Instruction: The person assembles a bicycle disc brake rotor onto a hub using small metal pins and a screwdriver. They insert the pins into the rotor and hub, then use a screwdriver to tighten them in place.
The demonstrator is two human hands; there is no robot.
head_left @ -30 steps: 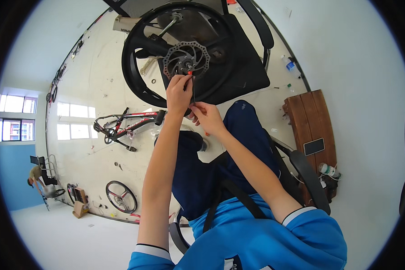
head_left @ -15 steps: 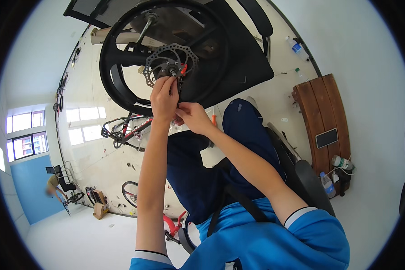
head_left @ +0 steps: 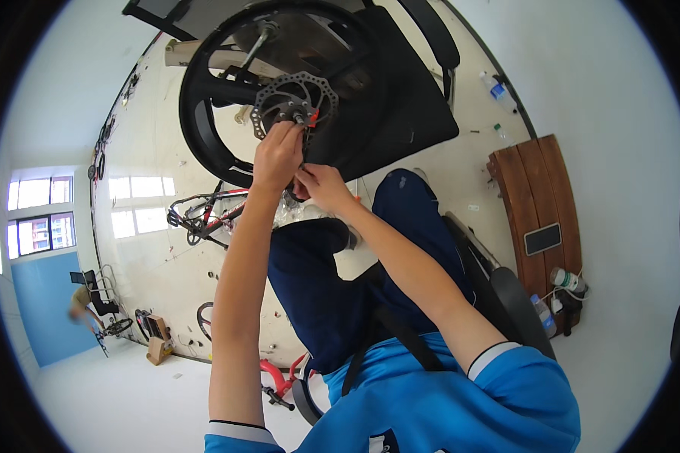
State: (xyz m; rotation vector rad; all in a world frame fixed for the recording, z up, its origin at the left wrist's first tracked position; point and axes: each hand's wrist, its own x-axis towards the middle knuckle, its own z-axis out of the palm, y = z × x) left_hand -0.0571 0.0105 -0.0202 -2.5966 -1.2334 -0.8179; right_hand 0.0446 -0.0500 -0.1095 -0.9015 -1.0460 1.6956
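Note:
A black spoked wheel (head_left: 192,113) rests over a black chair seat (head_left: 415,113) before me. Its silver perforated brake disc (head_left: 285,100) faces me, with an axle end (head_left: 299,118) at the middle and a small red piece (head_left: 313,119) beside it. My left hand (head_left: 276,158) is closed, fingertips pinched together just below the axle end. Slightly lower and to the right, my right hand (head_left: 323,186) is pinched too. A thin dark part (head_left: 306,143) shows between the hands; the fingers hide most of it, and what each grips cannot be made out.
On the right stands a wooden bench (head_left: 515,185) with a phone (head_left: 542,239) and bottles (head_left: 567,279). A bicycle frame (head_left: 208,215) lies on the floor at left; a red frame (head_left: 279,379) is near my left side. Far left, a person (head_left: 85,306) bends over a bicycle.
The view has shifted a little, so wheel and disc appear slightly further right. My hands keep their pinched pose near the axle, with little visible movement.

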